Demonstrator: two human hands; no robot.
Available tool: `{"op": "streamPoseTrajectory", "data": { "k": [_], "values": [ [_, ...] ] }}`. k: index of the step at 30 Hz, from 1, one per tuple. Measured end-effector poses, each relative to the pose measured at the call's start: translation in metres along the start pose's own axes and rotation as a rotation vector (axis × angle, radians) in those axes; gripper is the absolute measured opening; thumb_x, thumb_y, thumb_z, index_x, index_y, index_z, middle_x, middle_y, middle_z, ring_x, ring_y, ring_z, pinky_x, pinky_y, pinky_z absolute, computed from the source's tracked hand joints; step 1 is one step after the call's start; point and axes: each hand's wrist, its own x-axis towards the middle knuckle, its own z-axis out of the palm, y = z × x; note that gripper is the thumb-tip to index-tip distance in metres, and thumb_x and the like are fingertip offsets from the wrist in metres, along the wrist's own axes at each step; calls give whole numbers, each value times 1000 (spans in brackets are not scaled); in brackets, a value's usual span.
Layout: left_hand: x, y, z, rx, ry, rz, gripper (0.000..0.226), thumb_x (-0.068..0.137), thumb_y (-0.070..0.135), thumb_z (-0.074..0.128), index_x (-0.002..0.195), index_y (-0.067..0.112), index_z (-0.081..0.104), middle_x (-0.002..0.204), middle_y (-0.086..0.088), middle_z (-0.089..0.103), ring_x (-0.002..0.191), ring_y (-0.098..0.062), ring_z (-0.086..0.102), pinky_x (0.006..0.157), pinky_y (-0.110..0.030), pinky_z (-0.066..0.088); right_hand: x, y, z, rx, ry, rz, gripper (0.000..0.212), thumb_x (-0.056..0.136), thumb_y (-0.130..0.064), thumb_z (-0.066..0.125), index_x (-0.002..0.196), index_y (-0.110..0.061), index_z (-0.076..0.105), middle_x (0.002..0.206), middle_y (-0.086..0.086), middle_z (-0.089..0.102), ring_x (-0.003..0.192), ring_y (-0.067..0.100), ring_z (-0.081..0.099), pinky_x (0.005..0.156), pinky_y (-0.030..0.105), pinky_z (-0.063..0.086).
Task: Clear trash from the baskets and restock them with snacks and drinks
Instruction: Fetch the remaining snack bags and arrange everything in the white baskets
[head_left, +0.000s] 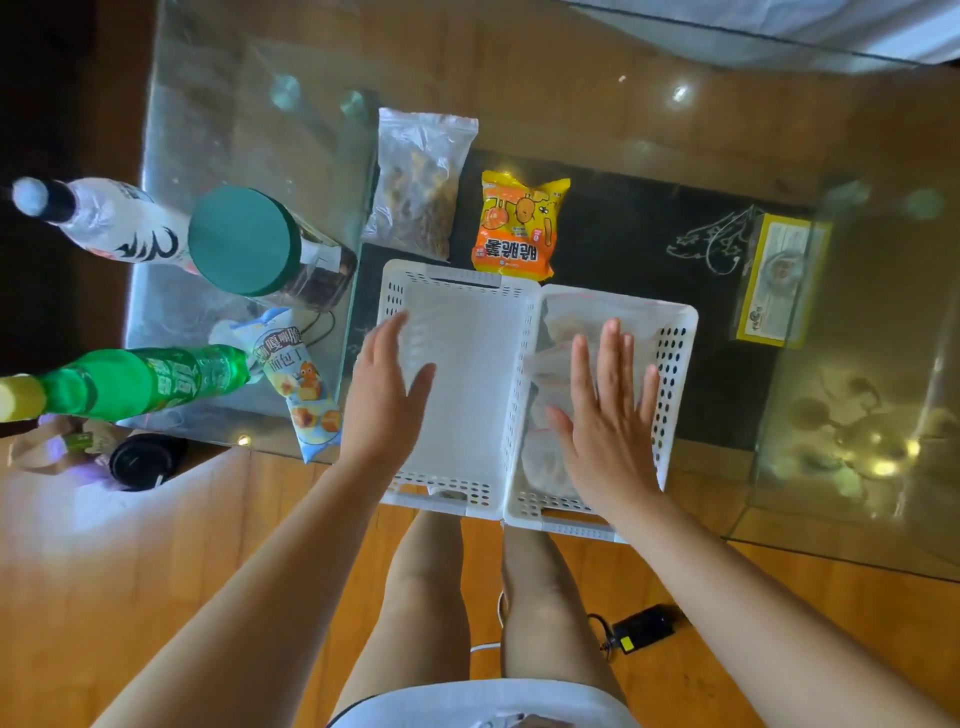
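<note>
Two white perforated baskets stand side by side at the near edge of a glass table. The left basket (467, 322) holds nothing visible, and my left hand (384, 395) hovers flat over its left side, fingers apart. The right basket (675, 364) holds crumpled clear plastic bags (561, 332); my right hand (608, 415) is spread above them, fingers apart, holding nothing. Snacks lie around: an orange-yellow snack pack (517, 228), a clear zip bag of nuts (415, 187), a blue-white bread snack pack (301, 384). A green bottle (150, 382) and a white bottle (114, 218) stand at left.
A green-lidded jar (244, 241) stands left of the baskets. A yellow box (779, 280) lies at right on the glass table (571, 104). On the wooden floor sit a black cup (137, 462), a paper bag (57, 441) and a black power adapter (644, 626).
</note>
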Motion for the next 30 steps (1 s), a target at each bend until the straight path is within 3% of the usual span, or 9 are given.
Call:
{"op": "streamPoseTrajectory", "data": {
  "k": [3, 7, 10, 16, 21, 26, 28, 30],
  "values": [
    [18, -19, -8, -151, -2, -242, 61, 92, 23, 55, 145, 14, 27, 150, -7, 35, 136, -23, 36, 106, -30, 27, 31, -30, -15, 63, 49, -89, 69, 96, -41, 28, 140, -29, -24, 148, -1, -34, 139, 15, -28, 110, 38, -24],
    [40, -35, -10, -423, -101, -397, 58, 96, 28, 47, 147, 16, 23, 154, -6, 30, 140, -22, 31, 115, -40, 26, 99, -67, -36, 134, 76, -137, 59, 95, -36, 38, 148, -22, 15, 158, 8, 2, 146, 22, 1, 115, 44, -7],
    [47, -43, -4, -471, -175, -400, 51, 99, 30, 39, 147, 22, 26, 152, 0, 34, 138, -18, 34, 112, -31, 26, 155, -93, -41, 124, 89, -134, 52, 94, -36, 41, 142, -20, 32, 155, 8, 18, 143, 24, 17, 115, 45, 1],
    [54, -52, 8, -624, -198, -433, 40, 100, 25, 38, 139, 29, 43, 135, 12, 51, 129, -10, 44, 101, -20, 30, 253, -131, -40, -6, 72, -149, 49, 92, -33, 44, 138, -19, 35, 152, 7, 25, 139, 24, 24, 114, 44, 6],
    [56, -55, 9, -708, -220, -506, 38, 100, 23, 38, 137, 30, 46, 126, 12, 55, 122, -12, 50, 99, -24, 36, 300, -141, -38, -16, 52, -107, 49, 87, -25, 52, 135, -20, 39, 145, 8, 36, 136, 27, 30, 114, 45, 16],
    [57, -56, 5, -738, -265, -522, 38, 100, 22, 38, 137, 26, 46, 135, 3, 55, 125, -15, 49, 107, -29, 37, 318, -133, -37, -67, -78, -27, 55, 89, -28, 52, 140, -22, 31, 151, 10, 28, 143, 29, 16, 115, 50, 9],
    [57, -55, 4, -735, -278, -525, 39, 100, 21, 37, 138, 26, 45, 136, 2, 55, 126, -16, 49, 109, -32, 36, 321, -130, -38, -54, -114, 34, 49, 93, -28, 45, 140, -22, 31, 146, 11, 38, 139, 31, 25, 114, 48, 11],
    [57, -55, 4, -738, -285, -524, 39, 101, 20, 37, 139, 24, 44, 136, 1, 55, 126, -17, 49, 110, -35, 36, 320, -127, -40, 71, -121, 83, 38, 97, -27, 37, 134, -21, 38, 133, 11, 52, 125, 32, 44, 111, 45, 24]
  ]
}}
